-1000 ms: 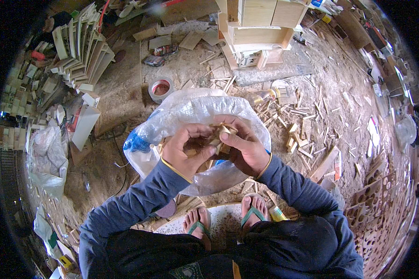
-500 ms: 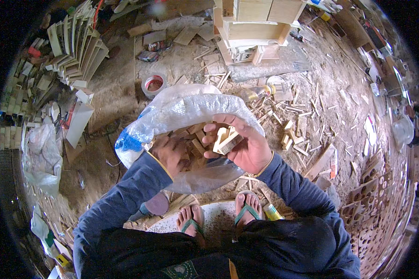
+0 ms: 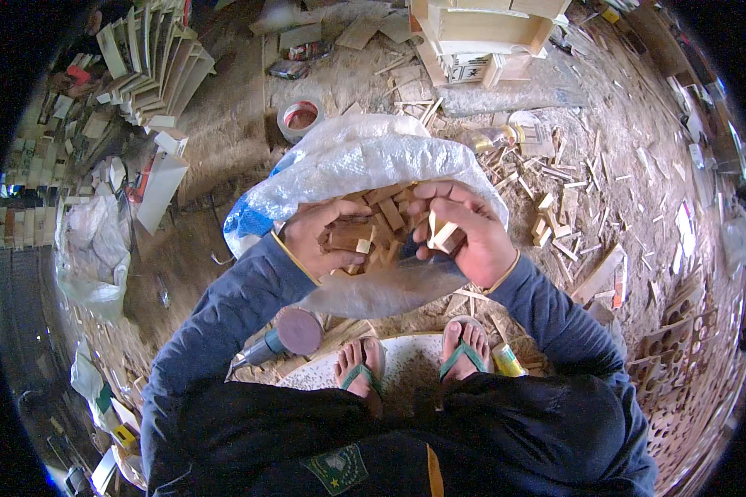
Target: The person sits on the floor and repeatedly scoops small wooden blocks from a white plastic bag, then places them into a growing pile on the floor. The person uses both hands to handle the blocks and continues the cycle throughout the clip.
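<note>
Over the mouth of a white woven plastic sack [image 3: 365,161] with a blue patch, both my hands are at work. My right hand [image 3: 482,240] curls round small pale wooden pieces [image 3: 446,235], pinched between thumb and fingers. On the sack's left side, my left hand [image 3: 308,240] has its thumb and fingers about a small wooden block [image 3: 352,239]. Several more wooden blocks [image 3: 389,214] lie inside the sack between the hands. The sack's near edge hides part of its contents.
A roll of tape [image 3: 299,118] lies beyond the sack. A grey power tool with a round disc [image 3: 298,331] is near my left foot. Wood scraps [image 3: 547,219] litter the right floor. A wooden cabinet [image 3: 485,45] stands far off; stacked boards [image 3: 153,62] lean at far left.
My left hand, blurred and empty-looking before, now has a wooden block in its fingers. My right hand still holds its wooden pieces, now turned differently. The whole view has shifted slightly.
</note>
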A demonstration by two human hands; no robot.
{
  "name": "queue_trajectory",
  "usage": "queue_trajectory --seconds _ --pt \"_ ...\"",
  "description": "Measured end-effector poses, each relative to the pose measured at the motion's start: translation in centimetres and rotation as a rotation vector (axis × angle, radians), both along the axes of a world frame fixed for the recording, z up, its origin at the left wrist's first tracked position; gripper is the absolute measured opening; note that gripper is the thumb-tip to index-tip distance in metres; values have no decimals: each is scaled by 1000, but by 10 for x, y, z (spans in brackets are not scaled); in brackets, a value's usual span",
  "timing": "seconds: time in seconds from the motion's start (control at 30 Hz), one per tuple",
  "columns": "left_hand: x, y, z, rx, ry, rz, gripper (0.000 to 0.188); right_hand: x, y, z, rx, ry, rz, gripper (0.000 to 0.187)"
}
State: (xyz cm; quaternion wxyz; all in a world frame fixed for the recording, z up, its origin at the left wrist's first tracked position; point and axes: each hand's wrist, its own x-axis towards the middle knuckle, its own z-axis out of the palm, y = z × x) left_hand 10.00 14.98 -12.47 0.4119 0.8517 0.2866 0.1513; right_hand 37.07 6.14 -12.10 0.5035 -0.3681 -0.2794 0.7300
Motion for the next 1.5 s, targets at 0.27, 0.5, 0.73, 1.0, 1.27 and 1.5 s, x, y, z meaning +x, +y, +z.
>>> queue_trajectory --seconds 0.27,0.5,0.73,1.0,1.27,1.5 --pt "20 -18 30 -318 -167 125 53 -25 -4 7 528 -576 45 60" --pt "29 -23 34 -152 -131 135 46 -27 -8 12 558 -750 15 60" --pt "17 -12 31 49 -104 193 31 -16 -2 8 556 -1002 93 56" --pt "-2 27 24 327 197 220 40 -7 9 -7 609 -1190 -22 39" --pt "17 26 -8 826 511 127 39 -15 26 3 568 -1276 11 34" --pt "4 29 15 366 215 232 41 -4 25 -6 489 -1148 -72 32"
